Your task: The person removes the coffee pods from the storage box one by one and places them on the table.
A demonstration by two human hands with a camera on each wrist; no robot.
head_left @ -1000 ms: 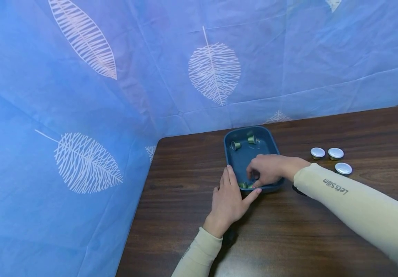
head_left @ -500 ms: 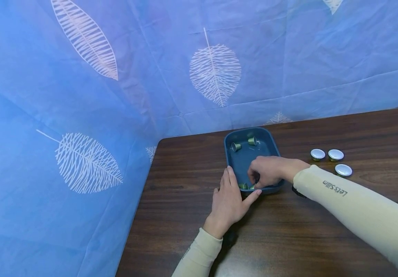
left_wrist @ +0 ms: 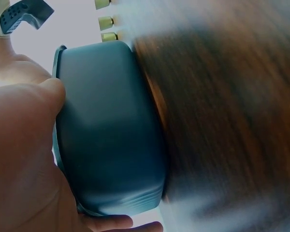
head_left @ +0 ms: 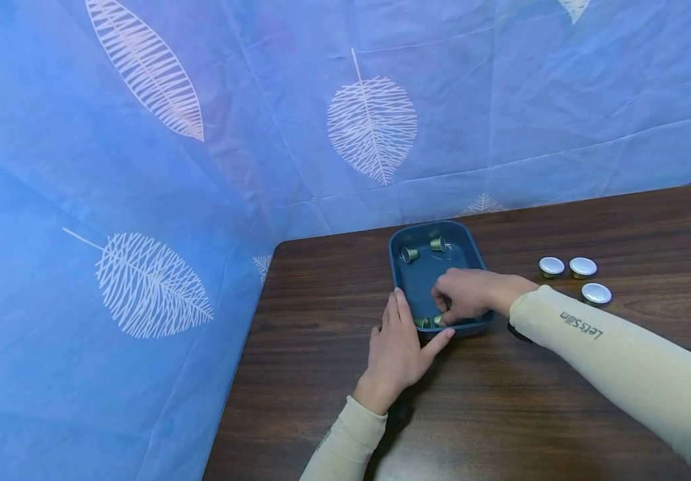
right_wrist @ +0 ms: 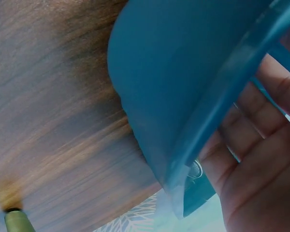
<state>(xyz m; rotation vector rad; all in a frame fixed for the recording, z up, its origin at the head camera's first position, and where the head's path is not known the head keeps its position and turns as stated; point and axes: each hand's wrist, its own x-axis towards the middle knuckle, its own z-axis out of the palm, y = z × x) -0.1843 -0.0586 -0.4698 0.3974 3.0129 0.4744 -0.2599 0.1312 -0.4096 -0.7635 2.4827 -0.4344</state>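
At the near-left corner of the blue tray [head_left: 420, 280], our left hand [head_left: 396, 346] is bracing, spread, thumb against the near rim. Inside, by that rim, our right hand [head_left: 464, 294] seems to be pinching a green coffee capsule [head_left: 438, 321]; we are expecting it light, smooth and easily dented, so we are favouring a gentle hold by its lip. Right of the tray, three foil-topped capsules [head_left: 583, 268] are standing.
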